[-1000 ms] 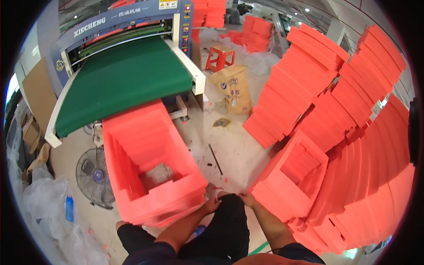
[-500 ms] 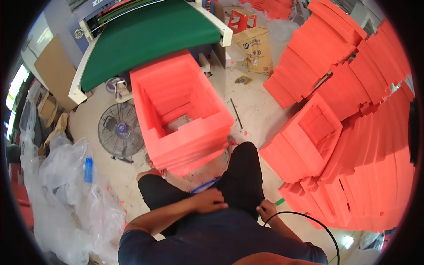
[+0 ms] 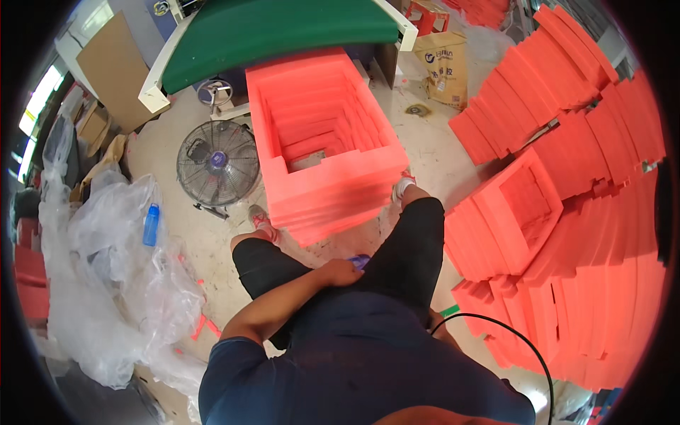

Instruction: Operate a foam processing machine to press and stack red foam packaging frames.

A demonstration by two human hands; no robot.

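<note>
My left hand (image 3: 340, 272) rests over my lap near the inner thigh, its fingers curled together. Just past its fingertips a small purple-blue thing (image 3: 360, 261) shows between my legs; I cannot tell whether the fingers touch it. My right hand (image 3: 436, 326) is down beside my right hip, mostly hidden by my shirt, and its fingers do not show. In front of my knees stands a stack of red-orange foam frames (image 3: 333, 177) with a rectangular opening through it. Neither hand touches the stack.
A machine with a green belt (image 3: 283, 35) stands behind the stack. A floor fan (image 3: 218, 159) is to its left, near plastic sheeting (image 3: 113, 283) and a blue bottle (image 3: 151, 225). Foam piles (image 3: 581, 283) fill the right side. A black cable (image 3: 520, 338) curves beside me.
The view has shifted, so the stack, fan and machine sit higher and further right. My left hand's fingers have curled in. My right hand has slipped back, mostly out of sight.
</note>
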